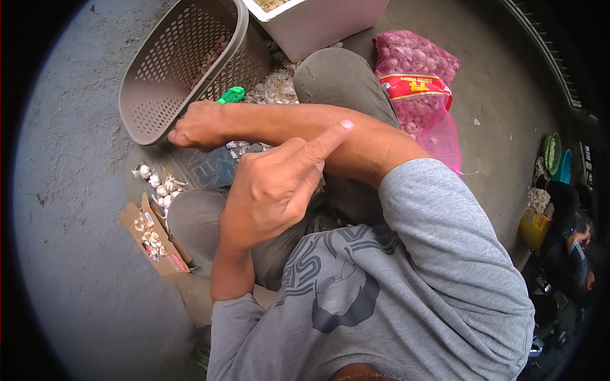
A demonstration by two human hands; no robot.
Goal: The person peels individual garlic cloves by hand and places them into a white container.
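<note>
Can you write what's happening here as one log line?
right hand: grips green tool by basket | left hand: empty, finger out | garlic on floor

Person wears a grey long-sleeved cotton top [413, 286], both sleeves pushed up toward the elbows, forearms bare. Dark charcoal graphic print [337, 279] on the chest: curved bands and rounded shapes, design not readable from this angle. Olive-grey cloth trousers [337, 76], plain, no visible markings, fabric smooth over the knees. Left hand [270, 190] and right hand [200, 124] both bare: no gloves, rings, watch or wristbands visible.
</note>
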